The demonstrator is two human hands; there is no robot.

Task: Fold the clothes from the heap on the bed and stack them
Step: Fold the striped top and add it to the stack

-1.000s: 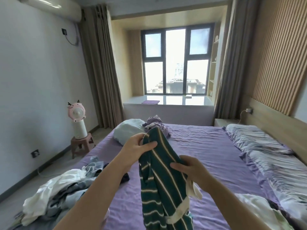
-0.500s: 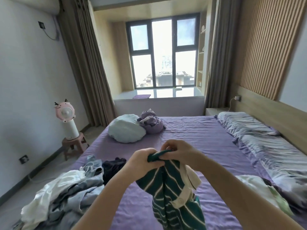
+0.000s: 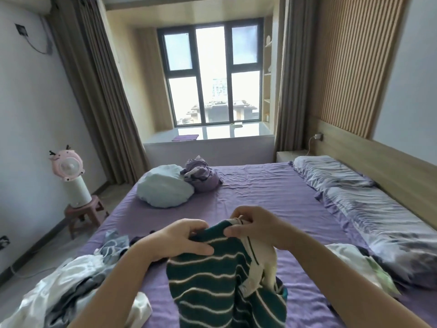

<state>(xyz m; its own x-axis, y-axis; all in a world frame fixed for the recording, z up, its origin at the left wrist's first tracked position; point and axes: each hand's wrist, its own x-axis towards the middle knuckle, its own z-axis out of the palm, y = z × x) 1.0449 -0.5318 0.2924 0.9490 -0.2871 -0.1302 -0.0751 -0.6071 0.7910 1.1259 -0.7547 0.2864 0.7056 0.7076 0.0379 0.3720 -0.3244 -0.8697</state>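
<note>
Striped green shirt (image 3: 212, 280) hangs lengthwise below both grips, left hand (image 3: 179, 240) and right hand (image 3: 257, 228) pinching its top edge side by side.

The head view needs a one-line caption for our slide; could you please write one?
Both hands, left hand and right hand, grip a green striped garment above the purple bed, beside the unfolded heap.

Striped shirt (image 3: 212, 280): knitted cloth, matt. Bed sheet (image 3: 272, 197): smooth wrinkled cloth. Headboard (image 3: 378, 162): matt wood. Stool (image 3: 82, 211): probably plastic. Window ledge (image 3: 224, 133): glossy.
</note>
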